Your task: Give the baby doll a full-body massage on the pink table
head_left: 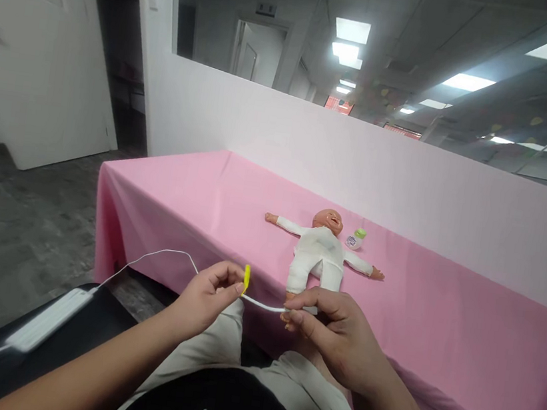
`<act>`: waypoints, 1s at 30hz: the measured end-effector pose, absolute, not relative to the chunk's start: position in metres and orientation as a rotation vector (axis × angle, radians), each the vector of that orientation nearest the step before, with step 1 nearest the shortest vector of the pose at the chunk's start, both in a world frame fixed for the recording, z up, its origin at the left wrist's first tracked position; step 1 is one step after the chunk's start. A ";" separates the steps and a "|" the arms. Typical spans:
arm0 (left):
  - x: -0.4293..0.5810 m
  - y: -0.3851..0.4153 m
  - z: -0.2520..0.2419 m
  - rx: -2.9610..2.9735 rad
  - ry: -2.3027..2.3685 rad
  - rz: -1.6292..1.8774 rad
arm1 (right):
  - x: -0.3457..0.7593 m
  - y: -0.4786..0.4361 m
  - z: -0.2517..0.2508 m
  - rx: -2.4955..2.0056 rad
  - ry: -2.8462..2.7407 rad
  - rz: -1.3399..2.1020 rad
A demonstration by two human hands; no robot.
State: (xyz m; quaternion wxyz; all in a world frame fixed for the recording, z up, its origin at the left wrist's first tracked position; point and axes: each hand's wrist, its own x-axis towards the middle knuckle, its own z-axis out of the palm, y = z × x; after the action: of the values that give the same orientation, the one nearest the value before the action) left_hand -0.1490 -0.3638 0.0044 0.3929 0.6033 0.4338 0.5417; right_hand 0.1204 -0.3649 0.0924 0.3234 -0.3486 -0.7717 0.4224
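Both my hands are raised in front of me, above my lap, pinching one thin white cable (260,304). My left hand (205,297) is closed on the cable right by a small yellow tag (246,279). My right hand (336,338) pinches the cable's other end between thumb and fingers. From my left hand the cable loops away to a white device (49,320) at the lower left. Beyond my hands, a baby doll (320,251) in white clothes lies on its back on the pink table (439,321). A small bottle (355,239) with a green cap sits beside the doll's head.
The pink-covered table stands against a low white partition wall (360,162) with glass above it. A black surface (87,321) at the lower left carries the white device. Grey floor and an open white door (44,67) lie to the left.
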 end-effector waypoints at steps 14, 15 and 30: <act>-0.131 -0.395 0.068 2.339 0.966 1.191 | 0.079 -0.368 0.095 -0.906 -2.019 0.761; -0.131 -0.395 0.068 2.342 0.961 1.212 | 0.078 -0.369 0.095 -0.886 -2.010 0.759; -0.176 -0.423 0.147 2.505 1.044 1.715 | 0.109 -0.400 0.176 -0.506 -1.853 0.565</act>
State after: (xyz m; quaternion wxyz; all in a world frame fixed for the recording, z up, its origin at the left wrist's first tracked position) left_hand -0.1758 -0.4229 0.1473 -0.0344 0.7798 0.3249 0.5340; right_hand 0.1091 -0.3998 0.1758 0.5392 -0.2127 -0.7794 0.2377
